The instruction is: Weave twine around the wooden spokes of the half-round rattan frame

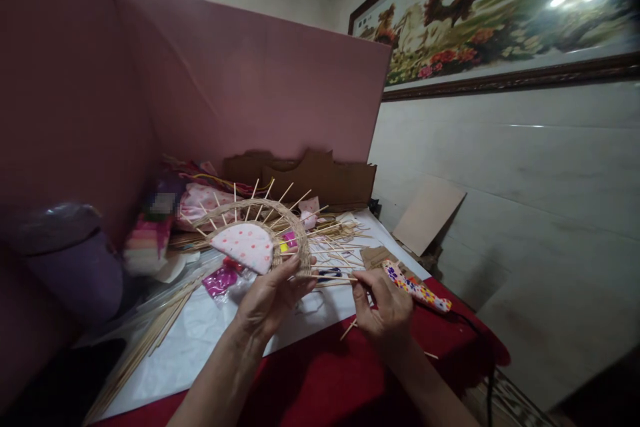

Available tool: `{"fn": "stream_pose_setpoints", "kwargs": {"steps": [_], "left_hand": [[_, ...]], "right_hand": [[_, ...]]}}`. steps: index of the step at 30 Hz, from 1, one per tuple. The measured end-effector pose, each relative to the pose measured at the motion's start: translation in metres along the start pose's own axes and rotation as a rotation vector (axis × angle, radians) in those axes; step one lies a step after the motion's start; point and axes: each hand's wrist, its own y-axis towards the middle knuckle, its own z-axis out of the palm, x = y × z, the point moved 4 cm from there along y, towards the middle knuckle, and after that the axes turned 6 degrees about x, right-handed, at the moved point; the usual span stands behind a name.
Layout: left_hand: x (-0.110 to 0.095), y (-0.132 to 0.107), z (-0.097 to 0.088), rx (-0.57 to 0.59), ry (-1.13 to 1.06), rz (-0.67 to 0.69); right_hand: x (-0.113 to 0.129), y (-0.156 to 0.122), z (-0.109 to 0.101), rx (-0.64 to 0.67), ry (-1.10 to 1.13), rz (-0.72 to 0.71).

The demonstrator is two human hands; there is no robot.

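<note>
My left hand [277, 287] grips the lower right end of a half-round woven piece [295, 213]. Its middle is white-pink fabric with red dots [245, 245], edged with twine. Thin wooden sticks fan outward through an arched band of wound twine. At the right end of the piece, my right hand [385, 300] pinches the tip of one wooden stick [337, 277] between thumb and fingers. The piece is held tilted above the table. Part of the twine band is hidden behind my left fingers.
A flower-patterned tool [417, 288] with a dark cord lies at right on the red cloth [310, 373]. Long sticks [150, 333] lie at left, near a magenta packet [219, 282]. Cardboard [320, 180] leans behind; a purple bin [75, 273] stands far left.
</note>
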Motion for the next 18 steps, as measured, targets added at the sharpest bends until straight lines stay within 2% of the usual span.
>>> {"fn": "stream_pose_setpoints", "kwargs": {"steps": [5, 11, 14, 16, 18], "left_hand": [[0.000, 0.000, 0.001, 0.000, 0.039, 0.001], [0.000, -0.002, 0.006, 0.011, 0.070, -0.008], [0.000, -0.003, 0.005, 0.002, 0.053, -0.015], [0.001, -0.003, 0.004, 0.008, 0.052, -0.034], [0.004, -0.004, 0.003, 0.036, 0.066, -0.063]], "right_hand": [[-0.004, 0.011, -0.008, -0.054, -0.057, -0.052], [-0.007, 0.017, -0.009, -0.028, 0.029, 0.057], [-0.017, 0.011, -0.002, 0.048, 0.215, 0.285], [-0.025, 0.004, 0.009, 0.123, 0.396, 0.494], [-0.030, 0.000, 0.022, 0.190, 0.559, 0.635]]}}
